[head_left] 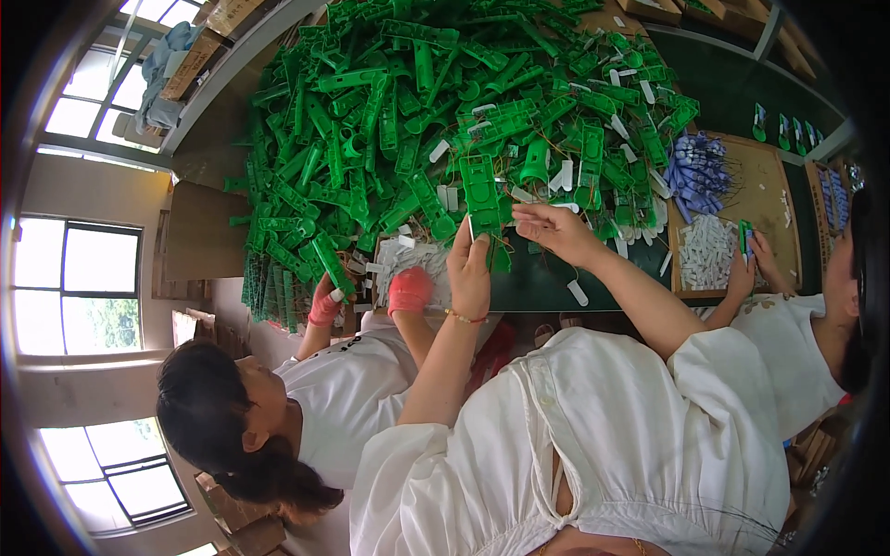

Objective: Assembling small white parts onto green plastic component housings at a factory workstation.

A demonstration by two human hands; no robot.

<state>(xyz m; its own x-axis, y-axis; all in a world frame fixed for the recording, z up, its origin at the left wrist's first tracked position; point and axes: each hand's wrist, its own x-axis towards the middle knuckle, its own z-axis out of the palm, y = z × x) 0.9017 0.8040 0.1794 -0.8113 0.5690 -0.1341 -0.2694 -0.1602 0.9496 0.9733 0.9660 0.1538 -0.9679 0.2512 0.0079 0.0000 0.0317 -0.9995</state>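
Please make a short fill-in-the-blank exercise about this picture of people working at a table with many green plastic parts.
1. The left hand holds a flat plastic part whose colour is ____.
2. The left wrist wears a thin ____.
3. The co-worker on the person's left wears gloves whose colour is ____.
4. The right hand is bare and reaches toward the big ____ of green parts on the table.

Missing words: green; bracelet; pink; pile

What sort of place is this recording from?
Probably a small factory assembly bench: a huge pile of green plastic parts covers the table, co-workers sit either side, and the left hand holds one green part.
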